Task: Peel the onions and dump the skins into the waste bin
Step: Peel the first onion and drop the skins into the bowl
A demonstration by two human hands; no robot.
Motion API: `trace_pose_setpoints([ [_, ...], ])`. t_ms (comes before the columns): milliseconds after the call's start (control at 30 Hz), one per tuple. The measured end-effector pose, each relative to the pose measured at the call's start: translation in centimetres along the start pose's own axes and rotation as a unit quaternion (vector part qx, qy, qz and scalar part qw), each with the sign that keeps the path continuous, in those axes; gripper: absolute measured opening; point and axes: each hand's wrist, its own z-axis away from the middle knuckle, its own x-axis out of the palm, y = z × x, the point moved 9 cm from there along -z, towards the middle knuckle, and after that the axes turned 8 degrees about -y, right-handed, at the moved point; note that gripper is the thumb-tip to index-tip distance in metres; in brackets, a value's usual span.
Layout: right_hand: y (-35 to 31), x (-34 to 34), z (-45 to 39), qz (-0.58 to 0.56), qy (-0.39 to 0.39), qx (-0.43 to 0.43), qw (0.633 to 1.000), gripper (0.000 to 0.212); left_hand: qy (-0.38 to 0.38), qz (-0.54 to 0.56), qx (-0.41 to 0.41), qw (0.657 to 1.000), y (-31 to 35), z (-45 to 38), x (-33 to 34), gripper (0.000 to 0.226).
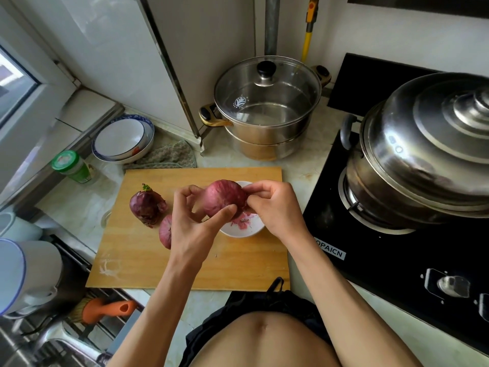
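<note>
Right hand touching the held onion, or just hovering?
Touching. Head view: the right hand pinches skin at the onion edge, fingertips directly on it, no gap, while the left hand grips its other side.

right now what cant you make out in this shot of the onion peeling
Head view only:
- Waste bin: nowhere in frame.
- White bowl: mostly hidden by the held onion and both hands.
- Third onion: partly hidden by the left hand.
- What the right hand pinches: its fingertips hide it.

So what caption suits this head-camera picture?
Both hands, left and right, peel a red onion over a white bowl.
</note>
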Motion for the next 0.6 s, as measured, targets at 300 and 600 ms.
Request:
trace_pose_setpoints([
  [300,0.7,0.5,0.1,-0.03,-0.037,-0.018,0.999,0.027,0.016,0.108,-0.056,0.992,-2.4,-0.7,-0.9,0.063],
  [600,1.4,0.5,0.0,-0.018,-0.017,-0.025,0.999,0.014,0.032,0.106,-0.053,0.992,-3.0,-0.4,-1.0,0.065],
])
